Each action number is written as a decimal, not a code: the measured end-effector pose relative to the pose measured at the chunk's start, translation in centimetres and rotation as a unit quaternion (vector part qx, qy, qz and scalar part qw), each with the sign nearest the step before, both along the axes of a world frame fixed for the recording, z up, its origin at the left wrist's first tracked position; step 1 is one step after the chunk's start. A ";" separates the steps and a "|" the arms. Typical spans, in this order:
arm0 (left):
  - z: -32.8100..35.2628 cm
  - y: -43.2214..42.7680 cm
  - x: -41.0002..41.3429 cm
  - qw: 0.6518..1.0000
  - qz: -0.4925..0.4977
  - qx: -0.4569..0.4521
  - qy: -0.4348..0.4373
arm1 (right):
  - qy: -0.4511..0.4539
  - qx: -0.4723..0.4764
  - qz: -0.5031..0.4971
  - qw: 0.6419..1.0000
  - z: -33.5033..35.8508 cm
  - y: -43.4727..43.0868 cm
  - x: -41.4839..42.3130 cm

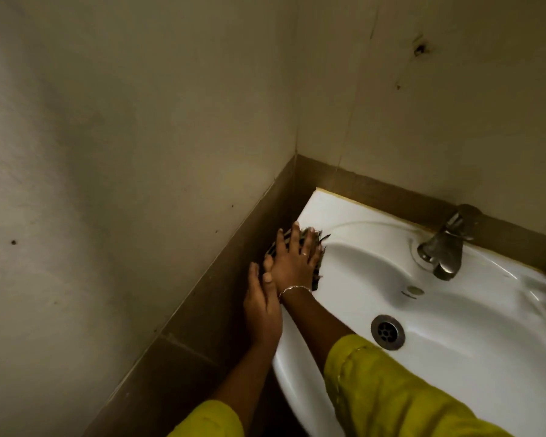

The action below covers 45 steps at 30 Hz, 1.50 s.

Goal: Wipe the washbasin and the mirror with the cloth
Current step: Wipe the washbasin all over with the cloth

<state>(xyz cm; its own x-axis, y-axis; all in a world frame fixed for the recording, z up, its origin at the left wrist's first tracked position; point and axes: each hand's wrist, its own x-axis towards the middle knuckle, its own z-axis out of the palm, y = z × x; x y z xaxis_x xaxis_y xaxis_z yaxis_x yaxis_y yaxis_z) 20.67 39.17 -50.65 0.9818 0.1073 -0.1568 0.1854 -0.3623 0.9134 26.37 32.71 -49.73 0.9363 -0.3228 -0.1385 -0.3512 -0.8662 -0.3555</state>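
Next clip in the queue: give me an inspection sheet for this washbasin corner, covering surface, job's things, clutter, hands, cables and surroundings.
Surface: white washbasin, glossy, with a metal drain in the bowl; wet or dry cannot be told.
Job's things: dark frayed cloth on the basin's left rim; mirror not in view.
Clutter: nothing seen.
Hands: right hand pressed flat on the cloth, fingers spread, bracelet at the wrist; left hand against the basin's outer left edge beside it, holding nothing visible.
Cables: nothing seen.
Surroundings: metal tap at the back of the basin; beige walls meeting in a corner, with small dark marks; brown tile band along the basin.
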 end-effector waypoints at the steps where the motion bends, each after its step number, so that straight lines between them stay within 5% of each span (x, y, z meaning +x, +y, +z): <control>1: 0.0 0.1 0.0 1.000 0.013 -0.023 0.007 | 0.001 0.011 0.000 1.000 -0.1 0.4 -0.4; 7: -0.4 0.9 0.5 0.986 0.026 -0.153 0.063 | 0.015 0.048 0.023 0.998 -0.4 1.8 -2.5; 21: 0.6 4.6 -1.8 0.986 -0.039 -0.102 0.124 | 0.054 0.076 -0.005 0.996 0.6 5.3 -8.9; 27: 1.0 5.0 -4.8 0.985 -0.139 0.081 0.057 | 0.055 0.047 0.086 0.994 0.8 5.0 -13.1; 33: 1.2 5.0 -7.8 0.930 -0.275 0.240 -0.044 | 0.053 0.037 0.108 0.992 -0.2 4.3 -17.3; 45: -0.1 3.7 -13.3 0.829 -0.382 0.373 -0.169 | 0.037 -0.141 0.221 0.964 -2.2 0.0 -24.8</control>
